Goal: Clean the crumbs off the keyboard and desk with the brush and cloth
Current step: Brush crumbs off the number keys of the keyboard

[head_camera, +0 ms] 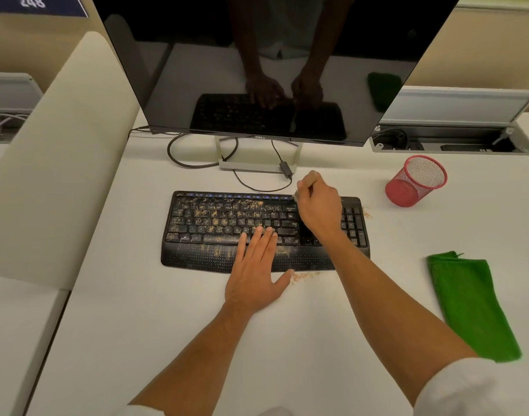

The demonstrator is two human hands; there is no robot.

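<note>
Over the keyboard's right half, right hand (318, 205): closed around the pale handle of the brush (309, 180); the handle end sticks up past the thumb toward the monitor stand, and the bristle end is mostly hidden under the palm.
Left hand (258, 270): flat, fingers together and stretched out, holding nothing; fingertips lie on the lower key rows, the heel on the desk just in front of the palm rest, steadying the board.
Keyboard (227, 229): black, lying square to the monitor; tan crumbs (215, 219) are thick across the letter keys and palm rest, while the number pad at the right looks nearly clean.
Step in hand (judgement): brushing the keys. Short strokes along the rows in one direction should drive grit out of the gaps, not deeper into them; keeping the left hand pressed down stops the board sliding.
Desk (167, 325): white; one small scatter of crumbs lies just in front of the keyboard's front edge by the left thumb, another just off its right end.
Cloth (473, 304): green, folded, lying untouched on the desk well to the right of the right forearm.
Pen cup (414, 183): red mesh, standing near the desk's back right, apart from the keyboard; nothing shows inside it.
Cable tray (449, 142): recessed in the desk behind, lid raised; dark cables and plugs lie inside.
</note>
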